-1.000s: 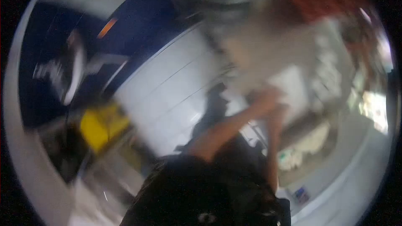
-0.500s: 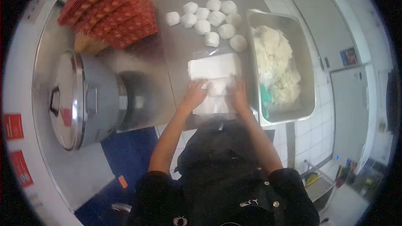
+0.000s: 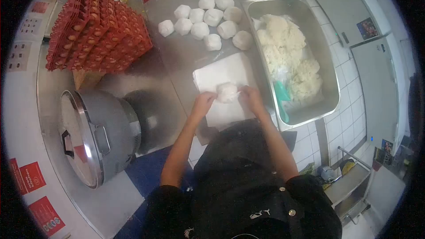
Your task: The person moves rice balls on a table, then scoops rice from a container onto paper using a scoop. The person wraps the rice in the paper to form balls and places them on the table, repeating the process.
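Note:
A white-wrapped ball of rice (image 3: 227, 92) sits in front of me on a stack of white wrapping sheets (image 3: 217, 71). My left hand (image 3: 204, 102) pinches the wrapper at the ball's left side, fingers closed. On the opposite side, my right hand (image 3: 251, 97) grips a twisted end of the wrapper, which looks thin and partly see-through. Beyond the stack, several wrapped balls (image 3: 213, 17) stand grouped on the metal table (image 3: 177, 57). To the right, a deep steel pan (image 3: 295, 2) holds a mound of white rice (image 3: 287, 48) and a green scoop (image 3: 280, 97).
A big lidded rice cooker (image 3: 106, 137) stands at the left. Behind it rise stacked red egg trays (image 3: 97, 35) with eggs. A wheeled metal cart (image 3: 349, 186) is at the lower right, near white tiled floor (image 3: 341, 88) and a pale door (image 3: 376, 93).
The ball now shows a gathered wrapper, with my fingers pinching its two sides instead of lying beside it. The view has shifted and turned slightly.

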